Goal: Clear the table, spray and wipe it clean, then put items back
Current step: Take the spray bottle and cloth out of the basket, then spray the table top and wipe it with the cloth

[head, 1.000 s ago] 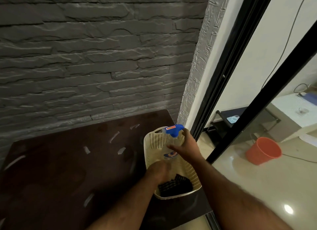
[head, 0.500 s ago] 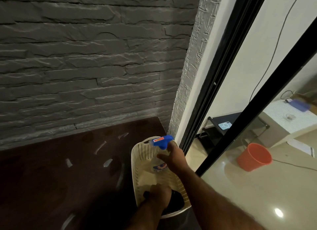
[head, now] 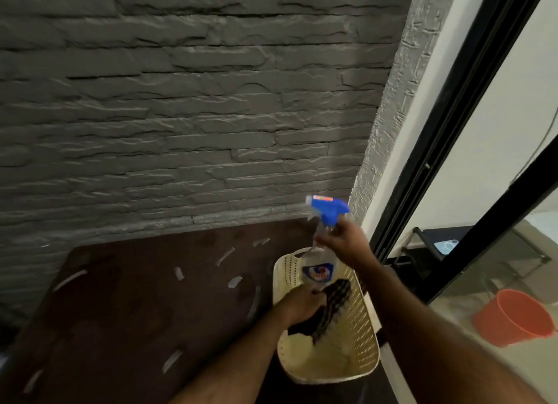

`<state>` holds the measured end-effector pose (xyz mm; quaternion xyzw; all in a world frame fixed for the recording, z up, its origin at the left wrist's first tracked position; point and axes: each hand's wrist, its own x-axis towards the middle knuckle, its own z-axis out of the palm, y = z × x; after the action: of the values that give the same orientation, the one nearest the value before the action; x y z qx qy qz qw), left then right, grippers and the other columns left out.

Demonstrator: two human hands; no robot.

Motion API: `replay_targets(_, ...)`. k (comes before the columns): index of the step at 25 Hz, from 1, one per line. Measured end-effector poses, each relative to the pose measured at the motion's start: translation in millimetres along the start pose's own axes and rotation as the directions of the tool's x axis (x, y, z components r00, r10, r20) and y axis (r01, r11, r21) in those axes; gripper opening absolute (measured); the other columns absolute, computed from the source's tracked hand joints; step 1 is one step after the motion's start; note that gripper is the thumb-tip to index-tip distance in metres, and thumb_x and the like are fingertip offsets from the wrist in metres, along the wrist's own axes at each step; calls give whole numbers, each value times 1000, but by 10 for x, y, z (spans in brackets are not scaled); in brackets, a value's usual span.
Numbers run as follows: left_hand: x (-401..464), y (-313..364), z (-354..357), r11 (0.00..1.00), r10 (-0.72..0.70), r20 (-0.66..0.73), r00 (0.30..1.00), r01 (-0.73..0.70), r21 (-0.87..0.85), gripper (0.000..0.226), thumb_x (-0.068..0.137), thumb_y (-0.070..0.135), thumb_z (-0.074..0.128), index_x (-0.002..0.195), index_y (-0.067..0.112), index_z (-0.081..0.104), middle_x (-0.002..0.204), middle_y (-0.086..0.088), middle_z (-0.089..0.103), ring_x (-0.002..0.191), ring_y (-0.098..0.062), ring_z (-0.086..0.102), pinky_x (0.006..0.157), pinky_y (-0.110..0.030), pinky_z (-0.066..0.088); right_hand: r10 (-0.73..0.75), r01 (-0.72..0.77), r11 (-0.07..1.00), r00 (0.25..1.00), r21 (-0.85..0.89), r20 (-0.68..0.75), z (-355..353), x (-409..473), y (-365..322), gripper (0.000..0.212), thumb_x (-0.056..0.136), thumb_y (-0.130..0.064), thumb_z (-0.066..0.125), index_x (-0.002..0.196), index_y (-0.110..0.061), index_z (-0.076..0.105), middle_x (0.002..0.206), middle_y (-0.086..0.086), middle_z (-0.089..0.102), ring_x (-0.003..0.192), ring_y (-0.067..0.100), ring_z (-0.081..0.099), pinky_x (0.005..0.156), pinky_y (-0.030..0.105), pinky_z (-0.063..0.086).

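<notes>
Our right hand grips the upright spray bottle, nozzle pointing left, while our left hand clutches a dark cloth over the basket.

right hand gripping blue-topped spray bottle above cream basket, left hand holding dark cloth inside it, dark brown table, orange bucket on floor
</notes>
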<state>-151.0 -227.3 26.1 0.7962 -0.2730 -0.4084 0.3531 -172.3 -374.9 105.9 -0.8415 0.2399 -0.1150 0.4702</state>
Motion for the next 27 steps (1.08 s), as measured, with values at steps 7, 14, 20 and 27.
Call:
replay_targets(7,-711,212,-951,591,-151,-268,952,-130,-796,37,92,24,36,85,3,64,67,-12,64,54,-22,60,53,-26,49,-128,193,851,978,488,-164,-94,383,-1166,25,58,-30,73,77,-17,62,75,8,62,74,23,59,75,39,51)
replay_targets(14,-1418,-309,-1785,458,-225,-527,820,-388,-800,39,96,41,46,107,9,67,88,-7,73,79,-16,67,67,-29,51,-217,169,793,976,585,12,961,203,-1853,19,67,-7,72,80,-17,61,78,12,62,77,29,61,81,52,57)
replay_targets(20,-1957,-1196,-2124,428,-265,-596,758,-462,-777,59,79,49,68,118,5,60,90,-9,69,82,-21,67,70,-36,54,-160,16,855,959,518,235,2213,-158,-2060,32,72,-12,82,92,-14,58,71,3,55,70,23,55,72,42,50)
replay_targets(27,-2245,-2221,-2667,463,-473,-504,723,-283,-840,85,54,57,83,122,12,58,101,-14,72,90,-31,71,79,-48,57,-126,40,954,954,298,274,3378,-679,-2259,29,80,-28,81,83,-21,53,73,-2,59,66,15,57,63,31,45)
